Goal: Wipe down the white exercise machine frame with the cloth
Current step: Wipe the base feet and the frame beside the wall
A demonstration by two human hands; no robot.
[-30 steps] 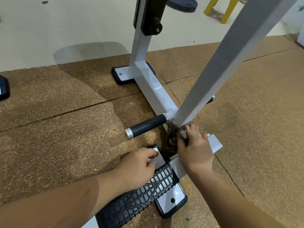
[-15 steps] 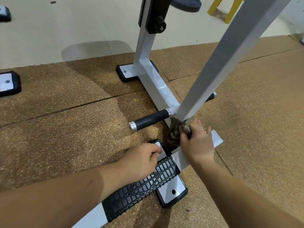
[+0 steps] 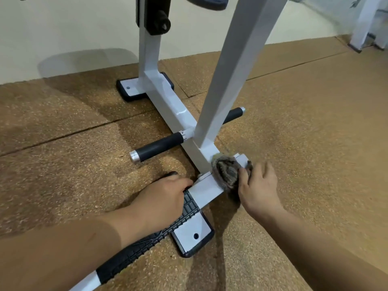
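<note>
R hand [image 3: 259,185] pinches the bunched cloth [image 3: 225,172] on the white frame's [image 3: 168,97] low cross bar [image 3: 206,189], just right of the slanted post's foot [image 3: 204,148]. Bar's long axis runs left from there, so prob. next stroke goes that way. L hand [image 3: 161,198] rests on the black tread [image 3: 147,246] left of the post foot. Its fingertips are hidden, so can't tell its grip.

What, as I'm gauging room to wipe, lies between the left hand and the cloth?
In the head view, a bare stretch of white crossbar separates the left hand from the cloth, which the right hand holds.
</note>
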